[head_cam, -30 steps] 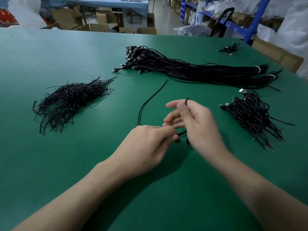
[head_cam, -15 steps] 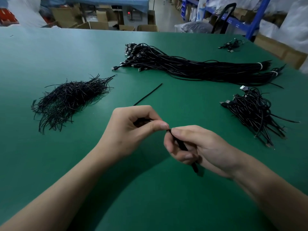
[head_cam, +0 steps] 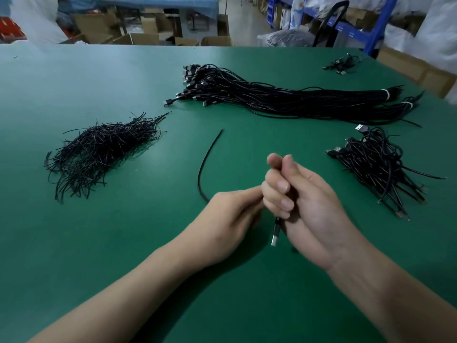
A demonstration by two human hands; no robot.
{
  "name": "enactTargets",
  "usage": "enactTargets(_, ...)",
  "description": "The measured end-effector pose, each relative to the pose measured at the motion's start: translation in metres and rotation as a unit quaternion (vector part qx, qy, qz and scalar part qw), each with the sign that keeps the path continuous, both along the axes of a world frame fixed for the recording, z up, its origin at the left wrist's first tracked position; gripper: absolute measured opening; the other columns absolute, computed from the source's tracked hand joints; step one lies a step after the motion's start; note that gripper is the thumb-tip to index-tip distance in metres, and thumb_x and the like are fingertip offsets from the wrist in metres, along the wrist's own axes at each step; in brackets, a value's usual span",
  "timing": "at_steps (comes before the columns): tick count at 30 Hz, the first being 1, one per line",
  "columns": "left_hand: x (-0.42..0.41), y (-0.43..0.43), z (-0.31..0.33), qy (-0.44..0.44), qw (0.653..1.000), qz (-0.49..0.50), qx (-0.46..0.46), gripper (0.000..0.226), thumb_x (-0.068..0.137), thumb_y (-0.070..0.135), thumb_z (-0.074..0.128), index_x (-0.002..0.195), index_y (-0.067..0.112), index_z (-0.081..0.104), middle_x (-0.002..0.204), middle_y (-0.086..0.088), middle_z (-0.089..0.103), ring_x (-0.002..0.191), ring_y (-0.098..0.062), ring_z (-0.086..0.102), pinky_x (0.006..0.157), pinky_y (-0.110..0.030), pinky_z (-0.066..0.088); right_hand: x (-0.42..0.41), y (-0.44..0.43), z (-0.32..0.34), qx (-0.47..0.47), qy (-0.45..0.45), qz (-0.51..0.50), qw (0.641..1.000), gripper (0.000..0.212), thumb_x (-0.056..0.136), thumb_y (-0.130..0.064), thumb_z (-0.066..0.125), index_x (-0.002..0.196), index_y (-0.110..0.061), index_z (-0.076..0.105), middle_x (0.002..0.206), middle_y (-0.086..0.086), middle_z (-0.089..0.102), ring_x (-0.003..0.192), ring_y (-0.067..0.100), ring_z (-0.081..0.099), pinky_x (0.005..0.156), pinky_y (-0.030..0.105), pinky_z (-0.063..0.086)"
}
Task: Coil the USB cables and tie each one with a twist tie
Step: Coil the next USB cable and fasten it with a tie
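Observation:
A black USB cable point(head_cam: 205, 162) lies in a curve on the green table point(head_cam: 123, 243), its free end pointing away from me. My left hand point(head_cam: 227, 219) pinches the cable where it reaches my fingers. My right hand point(head_cam: 304, 204) grips coiled turns of the same cable, fingers curled round them, and the USB plug point(head_cam: 275, 232) hangs below the fist. A heap of black twist ties point(head_cam: 99, 152) rests at the left.
A long bundle of straight black cables point(head_cam: 296, 100) stretches across the far middle. A pile of coiled cables point(head_cam: 380, 169) sits at the right, and a few more cables point(head_cam: 342, 64) lie at the far right corner. Boxes and blue shelving stand beyond the table.
My right hand has turned palm up and risen, with the plug now hanging below it. The loose cable tail has shortened and curved toward my left hand.

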State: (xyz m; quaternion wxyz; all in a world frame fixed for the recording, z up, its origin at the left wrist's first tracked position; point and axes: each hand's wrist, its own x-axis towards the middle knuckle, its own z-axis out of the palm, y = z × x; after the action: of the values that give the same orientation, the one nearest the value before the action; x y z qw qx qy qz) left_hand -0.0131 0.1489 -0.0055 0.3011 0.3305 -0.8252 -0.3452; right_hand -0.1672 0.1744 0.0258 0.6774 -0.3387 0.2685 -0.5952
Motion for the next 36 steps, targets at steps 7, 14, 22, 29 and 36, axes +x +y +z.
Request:
enactTargets(7, -0.005, 0.007, 0.004, -0.089, 0.99, 0.002, -0.112, 0.015, 0.103, 0.02, 0.052, 0.092, 0.013, 0.06, 0.073, 0.003, 0.057, 0.066, -0.023, 0.048, 0.063, -0.03, 0.037, 0.001, -0.003, -0.013, -0.117, 0.21, -0.154, 0.958, 0.034, 0.111, -0.024, 0.033, 0.102, -0.005, 0.06, 0.082, 0.008, 0.074, 0.07, 0.02, 0.071, 0.063, 0.026, 0.055)
enactTargets(14, 0.006, 0.005, 0.014, -0.077, 0.964, 0.034, -0.253, 0.023, 0.098, 0.031, 0.062, 0.087, 0.012, 0.07, 0.07, 0.008, 0.055, 0.057, -0.018, 0.046, 0.053, -0.034, 0.046, -0.011, -0.003, -0.021, -0.181, 0.539, -0.17, 0.805, 0.031, 0.108, -0.029, 0.042, 0.09, -0.017, 0.064, 0.075, -0.004, 0.069, 0.071, 0.011, 0.067, 0.063, 0.022, 0.053)
enactTargets(22, 0.028, -0.014, 0.021, 0.104, 0.98, 0.077, -0.148, 0.018, 0.078, 0.029, 0.085, 0.072, 0.018, 0.072, 0.069, 0.006, 0.063, 0.063, -0.014, 0.058, 0.058, -0.019, 0.043, -0.015, 0.001, -0.009, -0.094, 0.415, 0.128, 0.896, 0.045, 0.103, -0.038, 0.036, 0.076, -0.014, 0.062, 0.054, -0.004, 0.039, 0.05, 0.01, 0.031, 0.049, 0.018, 0.027)
enactTargets(29, 0.02, -0.013, 0.016, 0.238, 0.97, 0.017, 0.039, 0.009, 0.082, 0.024, 0.074, 0.077, 0.016, 0.076, 0.074, 0.015, 0.063, 0.07, -0.001, 0.057, 0.068, -0.014, 0.043, -0.018, 0.006, -0.002, -0.009, 0.125, 0.323, 0.938, 0.029, 0.098, -0.032, 0.047, 0.085, -0.014, 0.065, 0.056, -0.008, 0.024, 0.048, 0.009, 0.019, 0.047, 0.021, 0.017)
enactTargets(36, 0.008, -0.008, 0.007, 0.195, 0.974, 0.024, 0.109, 0.023, 0.099, 0.023, 0.055, 0.113, 0.023, 0.074, 0.104, -0.018, 0.073, 0.096, -0.019, 0.064, 0.095, -0.039, 0.055, -0.008, 0.005, -0.007, -0.036, 0.017, 0.195, 0.98, 0.03, 0.103, -0.026, 0.041, 0.092, -0.013, 0.066, 0.054, -0.011, 0.036, 0.044, 0.003, 0.029, 0.045, 0.017, 0.026)
